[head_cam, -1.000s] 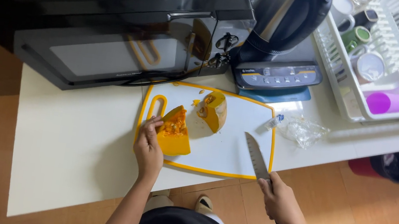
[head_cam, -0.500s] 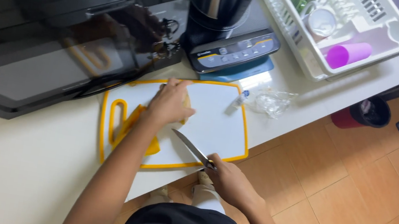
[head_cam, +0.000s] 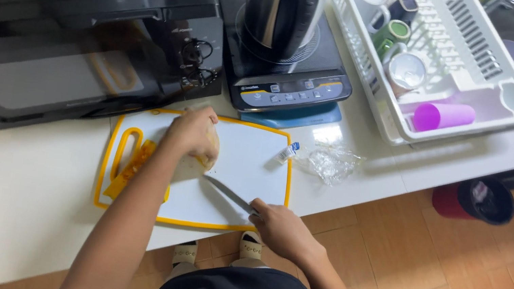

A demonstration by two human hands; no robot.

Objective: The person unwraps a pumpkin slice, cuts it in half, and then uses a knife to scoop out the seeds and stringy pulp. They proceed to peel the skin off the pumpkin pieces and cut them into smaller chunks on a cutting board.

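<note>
A white cutting board with an orange rim lies on the white counter. My left hand is closed over a yellow-orange pumpkin piece near the board's middle; most of that piece is hidden under the hand. My right hand grips a knife at the board's near right corner, its blade pointing left toward the covered piece. A second orange pumpkin piece lies at the board's left side, partly behind my left forearm.
A black microwave stands behind the board at left, a steel kettle on a black base behind it. A white dish rack with cups is at right. Crumpled clear plastic lies beside the board. A red bin stands on the floor.
My left hand left the pumpkin piece at the board's left and moved right onto the other piece. The knife came in over the board, blade toward that piece. The camera view shifted.
</note>
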